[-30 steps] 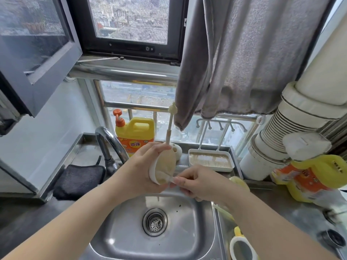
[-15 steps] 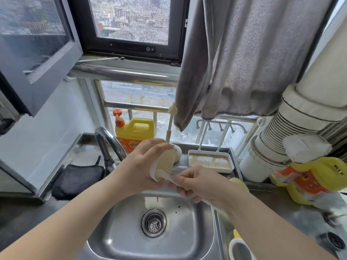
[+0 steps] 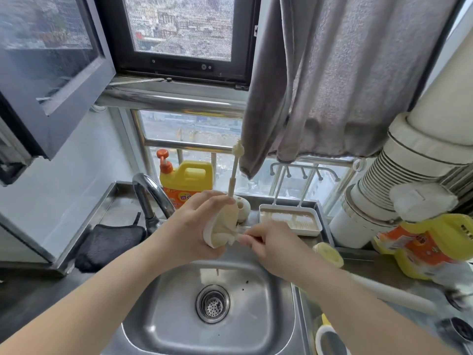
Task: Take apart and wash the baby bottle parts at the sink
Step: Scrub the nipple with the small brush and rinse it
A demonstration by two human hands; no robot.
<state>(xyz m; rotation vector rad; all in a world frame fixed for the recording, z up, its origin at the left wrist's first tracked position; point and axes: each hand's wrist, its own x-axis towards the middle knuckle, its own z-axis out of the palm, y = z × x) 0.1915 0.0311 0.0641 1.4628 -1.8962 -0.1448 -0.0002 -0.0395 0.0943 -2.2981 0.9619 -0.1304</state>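
Baby bottle part (image 3: 222, 230) (cream piece with a white rim, exact kind unclear): being held above the sink (image 3: 271, 326), just forward of the drain. Left hand (image 3: 194, 226) is curling round it, gripping. Right hand (image 3: 271, 248) is pinching a thin white brush (image 3: 236, 237) whose tip is touching the part; washing step appears to be under way. Next move, by judgement, is calling for turning the part so the brush is reaching the rest. Faucet (image 3: 151, 196) is standing close left of the sink's rear; tray (image 3: 290, 221) is sitting behind-right; open room is lying below, over the basin.
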